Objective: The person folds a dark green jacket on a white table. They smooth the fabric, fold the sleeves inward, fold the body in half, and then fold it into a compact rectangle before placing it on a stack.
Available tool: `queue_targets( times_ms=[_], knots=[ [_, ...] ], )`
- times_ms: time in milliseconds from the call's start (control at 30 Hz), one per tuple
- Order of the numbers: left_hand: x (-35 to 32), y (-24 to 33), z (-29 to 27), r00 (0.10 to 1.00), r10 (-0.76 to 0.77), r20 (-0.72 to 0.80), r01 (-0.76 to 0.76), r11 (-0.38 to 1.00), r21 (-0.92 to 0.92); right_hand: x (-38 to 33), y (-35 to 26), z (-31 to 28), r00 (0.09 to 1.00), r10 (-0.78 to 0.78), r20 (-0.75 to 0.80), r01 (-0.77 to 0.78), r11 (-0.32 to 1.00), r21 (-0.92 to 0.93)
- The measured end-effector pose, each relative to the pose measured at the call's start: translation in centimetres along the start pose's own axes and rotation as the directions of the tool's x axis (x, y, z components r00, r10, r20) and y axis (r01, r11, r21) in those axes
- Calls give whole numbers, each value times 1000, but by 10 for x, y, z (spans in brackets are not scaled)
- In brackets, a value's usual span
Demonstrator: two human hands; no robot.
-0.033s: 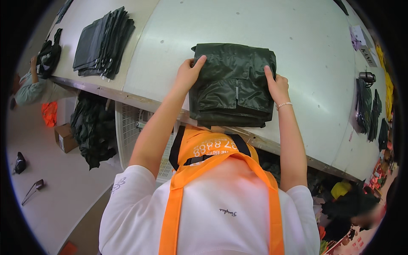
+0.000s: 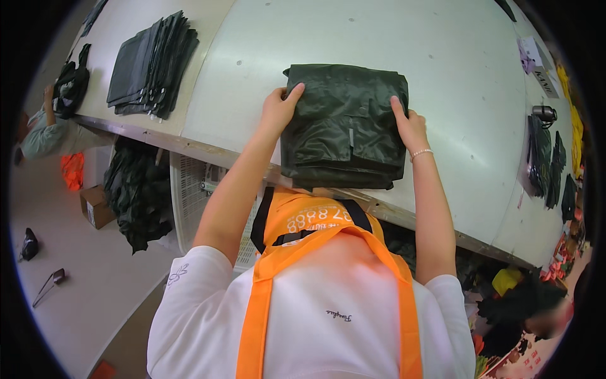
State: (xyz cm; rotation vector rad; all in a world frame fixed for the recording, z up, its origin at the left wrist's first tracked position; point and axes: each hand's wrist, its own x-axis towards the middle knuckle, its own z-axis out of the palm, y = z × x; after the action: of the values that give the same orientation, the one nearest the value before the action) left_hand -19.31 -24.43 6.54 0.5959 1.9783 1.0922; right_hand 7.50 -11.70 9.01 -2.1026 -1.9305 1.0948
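A dark green, shiny folded garment (image 2: 341, 139), squared off and showing a flap and a thin pale strip on its front, lies at the near edge of the table. My left hand (image 2: 282, 108) grips its upper left side, thumb on top and fingers tucked out of sight beneath. On the opposite side my right hand (image 2: 410, 129), with a beaded bracelet at the wrist, holds it the same way. The garment's lower end reaches the table edge just above my orange apron (image 2: 309, 211).
A stack of dark folded pieces (image 2: 151, 66) lies on the table's left. Further right are a flask (image 2: 544, 114), dark packets (image 2: 538, 155) and a white box (image 2: 540, 66). Below the edge stands a white crate (image 2: 184, 196) beside hanging dark fabric (image 2: 137, 196). Another person's sleeve (image 2: 44, 140) shows far left.
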Motion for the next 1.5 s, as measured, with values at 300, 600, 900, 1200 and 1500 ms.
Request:
queue_targets(
  times_ms=[300,600,900,1200,1500],
  knots=[
    [-20,-20,33,997,-48,-61,10,857,-514,6,25,25,971,-110,214,-60,752,656],
    [-68,-39,-25,977,102,-187,-95,994,50,-55,29,1,981,-172,85,162,981,111],
    [-63,-28,-11,986,-103,128,137,946,-293,-66,32,9,937,-325,125,332,943,-32],
    [-80,-34,17,890,405,-208,-357,905,232,-68,9,-4,971,-232,60,227,970,82],
    [-105,-89,28,986,169,-14,-169,981,-99,-79,63,62,967,-249,-46,248,968,-21]
  ],
)
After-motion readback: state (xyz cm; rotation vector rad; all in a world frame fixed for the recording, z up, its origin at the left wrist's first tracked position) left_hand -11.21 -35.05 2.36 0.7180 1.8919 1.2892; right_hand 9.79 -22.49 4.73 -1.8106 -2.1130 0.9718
